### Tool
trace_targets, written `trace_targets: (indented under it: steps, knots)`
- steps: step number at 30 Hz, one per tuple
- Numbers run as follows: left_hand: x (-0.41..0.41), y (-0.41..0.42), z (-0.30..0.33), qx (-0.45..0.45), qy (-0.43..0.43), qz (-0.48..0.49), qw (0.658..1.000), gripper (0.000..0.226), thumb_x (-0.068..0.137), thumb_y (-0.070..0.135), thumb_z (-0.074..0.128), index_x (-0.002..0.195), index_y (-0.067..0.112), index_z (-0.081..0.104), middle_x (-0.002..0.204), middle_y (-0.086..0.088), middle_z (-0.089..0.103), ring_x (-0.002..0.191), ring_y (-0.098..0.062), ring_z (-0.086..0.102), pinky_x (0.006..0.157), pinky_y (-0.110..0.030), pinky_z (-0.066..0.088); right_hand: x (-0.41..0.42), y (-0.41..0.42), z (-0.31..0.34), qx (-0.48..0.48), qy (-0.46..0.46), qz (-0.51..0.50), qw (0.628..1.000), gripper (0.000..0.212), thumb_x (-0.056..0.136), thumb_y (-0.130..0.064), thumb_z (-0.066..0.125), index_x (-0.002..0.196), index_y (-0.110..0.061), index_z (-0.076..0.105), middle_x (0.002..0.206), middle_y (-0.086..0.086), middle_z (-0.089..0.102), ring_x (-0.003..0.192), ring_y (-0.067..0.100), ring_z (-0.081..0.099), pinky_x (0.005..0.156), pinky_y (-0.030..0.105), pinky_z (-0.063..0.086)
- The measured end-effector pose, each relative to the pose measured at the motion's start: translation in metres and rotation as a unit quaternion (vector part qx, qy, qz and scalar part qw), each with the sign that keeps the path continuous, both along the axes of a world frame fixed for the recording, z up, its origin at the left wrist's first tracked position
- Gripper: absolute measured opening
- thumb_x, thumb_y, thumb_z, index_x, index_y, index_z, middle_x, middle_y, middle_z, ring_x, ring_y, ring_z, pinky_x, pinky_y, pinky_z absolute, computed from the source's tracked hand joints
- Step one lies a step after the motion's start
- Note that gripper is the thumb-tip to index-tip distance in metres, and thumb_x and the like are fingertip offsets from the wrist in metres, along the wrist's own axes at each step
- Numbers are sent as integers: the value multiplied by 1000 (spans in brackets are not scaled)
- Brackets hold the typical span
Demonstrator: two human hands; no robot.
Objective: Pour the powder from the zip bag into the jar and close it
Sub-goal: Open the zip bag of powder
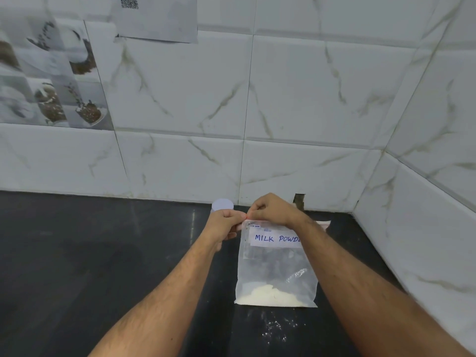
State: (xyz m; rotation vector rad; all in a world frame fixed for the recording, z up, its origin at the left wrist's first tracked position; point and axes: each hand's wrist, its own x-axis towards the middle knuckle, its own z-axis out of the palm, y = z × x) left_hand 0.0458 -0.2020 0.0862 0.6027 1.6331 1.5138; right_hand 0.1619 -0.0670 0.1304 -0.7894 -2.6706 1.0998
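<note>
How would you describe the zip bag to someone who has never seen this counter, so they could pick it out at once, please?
On the dark countertop near the tiled corner, look just in front of the person's two hands. The zip bag lies there, translucent, with pale powder at its near end. Unlike the white-lidded jar behind the left hand, it carries a handwritten "MILK POWDER" label.

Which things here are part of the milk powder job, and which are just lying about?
Part of the job:
zip bag, pinched at its top by left hand and right hand
jar, lid on

Just lying about:
spilled powder
paper sheet
</note>
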Motion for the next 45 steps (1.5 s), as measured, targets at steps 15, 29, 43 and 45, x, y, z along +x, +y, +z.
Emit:
trace_targets:
  steps: [15, 29, 43, 45]
  knots:
    - [-1, 11, -8, 8, 29, 16, 999, 21, 96, 11, 63, 76, 12, 70, 77, -6, 69, 78, -18, 61, 93, -45, 54, -10, -16, -12, 95, -36, -18, 995, 14, 96, -18, 55, 90, -13, 66, 86, -1, 62, 79, 14, 57, 65, 23, 42]
    - [4, 22, -17, 9, 101, 33, 994, 17, 99, 13, 58, 83, 10, 65, 81, -8, 67, 78, -23, 59, 84, -48, 57, 3, -12, -12, 118, -69, -73, 988, 13, 95, -17, 54, 86, -20, 62, 92, -2, 64, 92, 20, 60, 85, 39, 51]
    - [-2, 27, -21, -1, 121, 39, 992, 15, 98, 15, 60, 84, 13, 66, 84, -3, 67, 79, -14, 60, 80, -32, 53, 22, -5, -9, 106, -57, -77, 990, 23, 98, -16, 54, 76, -24, 56, 86, -6, 58, 81, 11, 52, 65, 21, 37]
    - [-3, 29, -21, -4, 121, 39, 992, 17, 97, 15, 60, 81, 14, 65, 78, -1, 65, 76, -14, 58, 79, -33, 52, 25, -4, -8, 108, -57, -81, 989, 27, 97, -15, 54, 73, -25, 54, 83, -8, 57, 79, 10, 51, 64, 21, 36]
